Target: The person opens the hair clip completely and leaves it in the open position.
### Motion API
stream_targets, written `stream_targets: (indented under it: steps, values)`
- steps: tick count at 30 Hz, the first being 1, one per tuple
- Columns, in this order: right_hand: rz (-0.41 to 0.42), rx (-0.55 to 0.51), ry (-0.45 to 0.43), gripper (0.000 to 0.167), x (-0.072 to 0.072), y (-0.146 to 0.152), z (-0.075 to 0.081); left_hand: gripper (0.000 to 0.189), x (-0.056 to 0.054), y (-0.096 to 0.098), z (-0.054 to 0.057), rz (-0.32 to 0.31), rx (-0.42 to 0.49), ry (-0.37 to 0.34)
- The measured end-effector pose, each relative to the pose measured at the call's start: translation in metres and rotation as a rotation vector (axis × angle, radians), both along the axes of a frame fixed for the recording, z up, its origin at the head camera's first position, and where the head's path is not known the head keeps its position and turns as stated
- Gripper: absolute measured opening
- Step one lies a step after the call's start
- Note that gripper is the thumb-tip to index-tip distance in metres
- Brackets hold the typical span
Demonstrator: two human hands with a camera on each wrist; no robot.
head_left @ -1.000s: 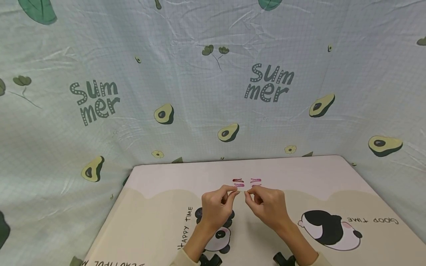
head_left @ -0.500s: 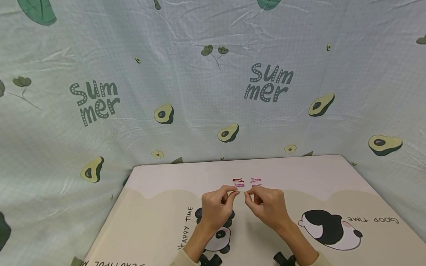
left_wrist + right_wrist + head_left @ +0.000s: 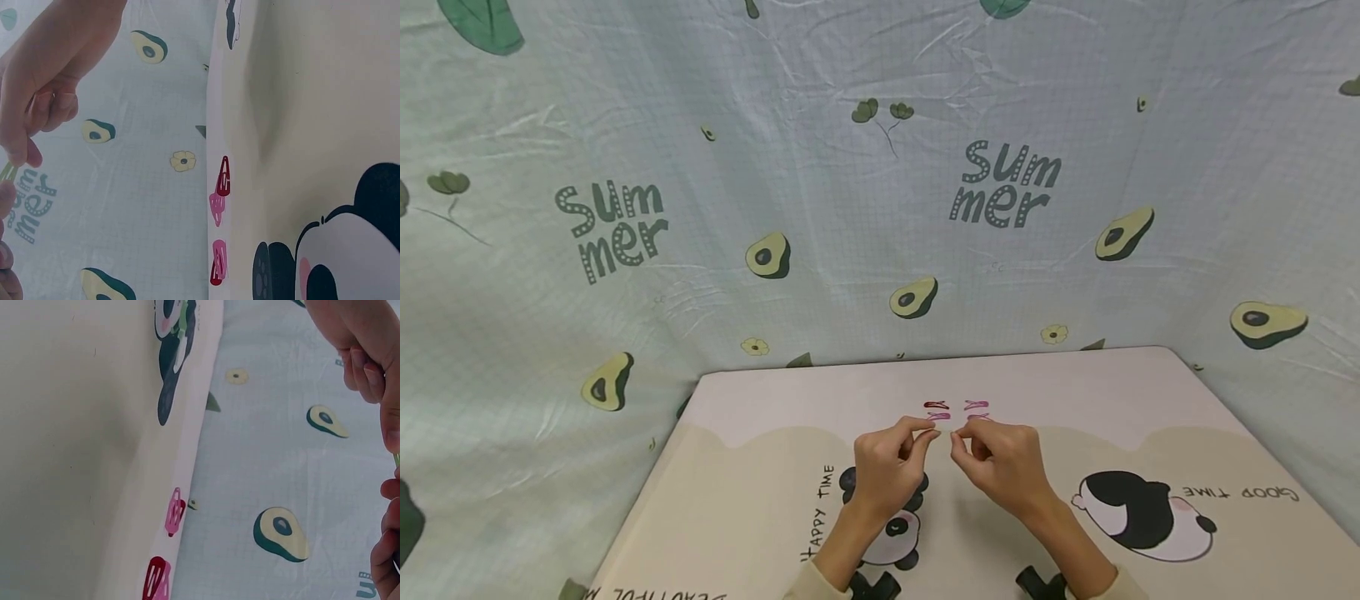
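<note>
In the head view my left hand (image 3: 883,471) and right hand (image 3: 1003,468) meet above the table, thumbs and forefingers pinched and nearly touching. Between them is a small green hair clip (image 3: 7,172), mostly hidden by the fingertips; in the right wrist view only a sliver of that clip (image 3: 397,459) shows. Whether it is snapped or bent open cannot be told. Just beyond the hands, a dark red hair clip (image 3: 936,405) and a pink hair clip (image 3: 938,416) lie on the left, with another pink hair clip (image 3: 977,404) on the right.
The light table mat (image 3: 760,492) carries printed animals and words. A pale curtain (image 3: 850,192) with avocado prints hangs behind the table's far edge. Dark straps (image 3: 876,587) show near the left wrist at the bottom.
</note>
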State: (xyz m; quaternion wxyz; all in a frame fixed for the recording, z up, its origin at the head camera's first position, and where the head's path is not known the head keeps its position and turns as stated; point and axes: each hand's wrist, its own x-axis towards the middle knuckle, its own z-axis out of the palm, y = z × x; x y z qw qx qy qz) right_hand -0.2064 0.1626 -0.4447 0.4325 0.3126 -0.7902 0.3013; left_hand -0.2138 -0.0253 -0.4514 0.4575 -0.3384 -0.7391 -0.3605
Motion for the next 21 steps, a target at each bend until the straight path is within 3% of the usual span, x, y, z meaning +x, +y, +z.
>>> stream_targets:
  steps: [21]
  values:
    - [0.016, 0.003, -0.016, 0.011, -0.0001, 0.001, -0.0007, 0.011, -0.0017, 0.0001, -0.002, -0.001, 0.001, 0.022]
